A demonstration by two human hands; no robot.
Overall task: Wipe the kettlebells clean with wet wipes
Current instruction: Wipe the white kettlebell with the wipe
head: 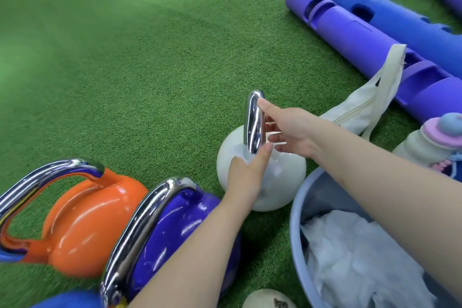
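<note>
This was a gym's training floor. Green artificial turf covered the whole ground. Chrome-handled kettlebells, orange, purple and white, stood at lower left and centre, and purple and blue weighted training tubes lay at upper right.

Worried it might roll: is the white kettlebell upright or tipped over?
Upright: the white kettlebell sits on the turf, chrome handle pointing up, right hand holding it.

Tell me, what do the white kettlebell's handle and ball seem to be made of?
Handle: probably chromed or polished steel, since it shows mirror-like reflections. Ball of the white kettlebell: a smooth glossy coating, perhaps vinyl or paint over metal; the core is not visible.
</note>
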